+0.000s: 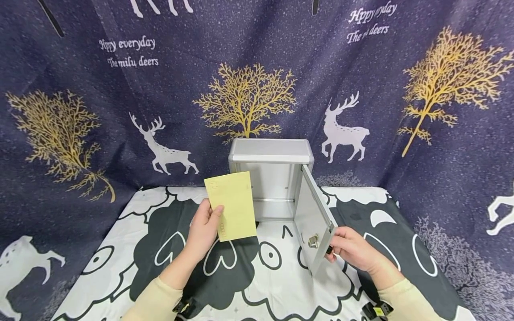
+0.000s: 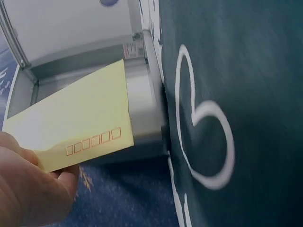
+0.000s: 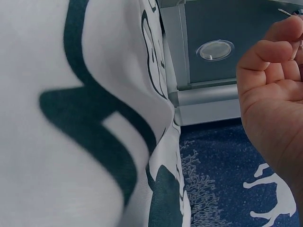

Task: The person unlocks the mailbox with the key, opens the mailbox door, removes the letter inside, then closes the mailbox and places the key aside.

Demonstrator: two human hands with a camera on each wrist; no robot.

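Observation:
My left hand [image 1: 205, 229] holds a yellow envelope [image 1: 233, 205] by its left edge, thumb on the front face. The envelope stands roughly upright before the left side of a grey metal mailbox [image 1: 271, 149]. Printed red squares run along its lower edge in the left wrist view. Out toward me swings the mailbox door [image 1: 311, 214], with a metal lock [image 1: 313, 241] on its inner face. At the door's free edge, my right hand [image 1: 355, 249] pinches a small black-headed key [image 1: 329, 250] with curled fingers. The fingertips are partly cut off in the right wrist view.
The mailbox stands on a black-and-white patterned cloth [image 1: 271, 290], against a dark blue curtain [image 1: 261, 35] printed with deer and trees. An oval window [image 3: 215, 50] shows on the door's outer face. The opened door juts forward on the right.

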